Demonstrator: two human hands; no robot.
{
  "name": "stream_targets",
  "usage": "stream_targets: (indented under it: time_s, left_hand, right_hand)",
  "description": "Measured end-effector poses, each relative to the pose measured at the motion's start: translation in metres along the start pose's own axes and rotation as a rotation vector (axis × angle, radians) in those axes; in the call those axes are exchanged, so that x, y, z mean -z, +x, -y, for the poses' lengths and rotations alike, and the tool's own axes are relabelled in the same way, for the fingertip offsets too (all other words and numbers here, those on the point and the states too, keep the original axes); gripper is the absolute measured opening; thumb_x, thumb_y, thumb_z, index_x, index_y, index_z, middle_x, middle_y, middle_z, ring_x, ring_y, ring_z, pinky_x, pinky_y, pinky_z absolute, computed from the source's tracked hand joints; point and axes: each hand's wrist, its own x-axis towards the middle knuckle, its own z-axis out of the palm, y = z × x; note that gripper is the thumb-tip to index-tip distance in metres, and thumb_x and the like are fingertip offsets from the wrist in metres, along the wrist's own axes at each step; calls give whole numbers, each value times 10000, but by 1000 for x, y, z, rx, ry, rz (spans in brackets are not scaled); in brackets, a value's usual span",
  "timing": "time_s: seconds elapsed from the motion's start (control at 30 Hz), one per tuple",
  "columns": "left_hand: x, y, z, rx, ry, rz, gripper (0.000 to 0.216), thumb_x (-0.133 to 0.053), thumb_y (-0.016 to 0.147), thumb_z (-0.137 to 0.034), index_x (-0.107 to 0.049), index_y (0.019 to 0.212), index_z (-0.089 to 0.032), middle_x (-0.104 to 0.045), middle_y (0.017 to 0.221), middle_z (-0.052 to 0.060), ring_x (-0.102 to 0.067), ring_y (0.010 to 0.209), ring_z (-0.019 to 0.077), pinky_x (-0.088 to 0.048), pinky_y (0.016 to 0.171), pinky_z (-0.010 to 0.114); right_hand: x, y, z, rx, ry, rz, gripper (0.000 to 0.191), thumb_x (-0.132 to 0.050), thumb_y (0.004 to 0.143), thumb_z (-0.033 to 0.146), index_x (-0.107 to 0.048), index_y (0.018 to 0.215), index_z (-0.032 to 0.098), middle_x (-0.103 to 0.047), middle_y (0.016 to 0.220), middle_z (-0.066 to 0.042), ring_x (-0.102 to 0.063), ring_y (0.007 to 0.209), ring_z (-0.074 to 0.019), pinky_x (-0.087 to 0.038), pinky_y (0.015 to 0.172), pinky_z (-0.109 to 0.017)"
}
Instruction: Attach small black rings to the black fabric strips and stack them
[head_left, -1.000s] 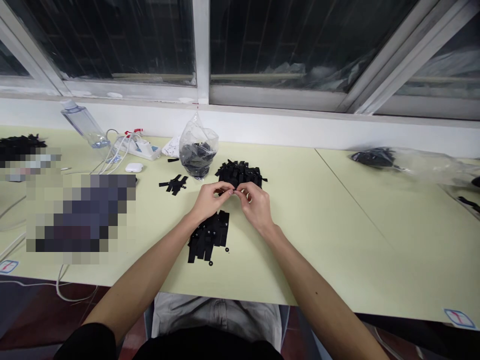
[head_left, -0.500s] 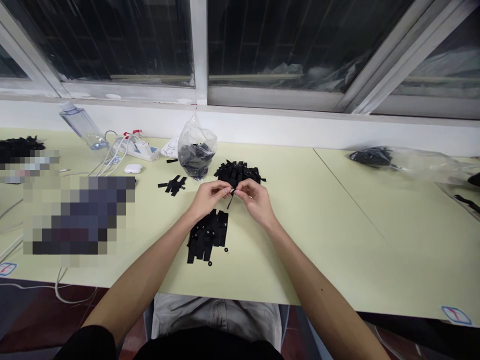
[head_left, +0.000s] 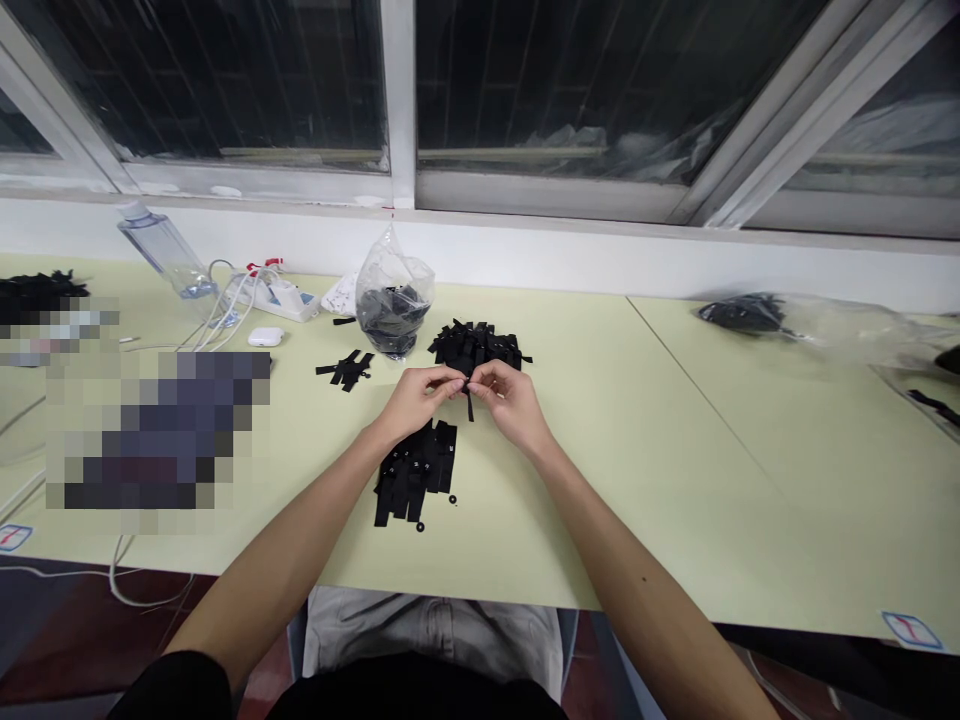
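My left hand [head_left: 415, 401] and my right hand [head_left: 511, 401] meet fingertip to fingertip above the pale green table [head_left: 675, 470]. Together they pinch a short black strip [head_left: 469, 402] that hangs down between them. Just behind the hands lies a loose heap of black strips [head_left: 478, 346]. Under my left wrist sits a flat row of black strips with small white marks [head_left: 417, 470]. Two tiny black rings [head_left: 452, 499] lie beside that row.
A clear plastic bag of black pieces [head_left: 392, 300] stands behind the hands. A few strips [head_left: 346, 368] lie to its left, near an earbud case [head_left: 266, 337], a power strip [head_left: 281, 294] with cables and a plastic bottle [head_left: 165, 251]. Another bag [head_left: 795, 322] lies far right.
The black strip, at first hidden between the fingertips, now hangs straight down between the hands. Both hands stayed in place with only small finger movements.
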Motion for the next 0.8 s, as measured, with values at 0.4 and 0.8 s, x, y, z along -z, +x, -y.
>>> stream_targets:
  time_s: [0.4,0.8]
  left_hand:
    - [3,-1,-10,-59,205,43,271,-523,946,-373,-713,946,-179,-734,920,42,-659,860,183,-493,778,286]
    - [-2,-2,-9,-73,241,55,280,-487,958,-359,-695,937,-174,-703,855,37,-627,789,169,-465,723,264]
  right_hand:
    - [-1,-3,3,36,-91,-2,22,-615,854,221,-628,839,212,-622,840,-22,-558,723,-163,-412,640,-306]
    - [-1,-5,1,173,-245,-8,90,-550,895,181,-595,827,218,-597,829,-36,-524,683,-171,-410,625,-322]
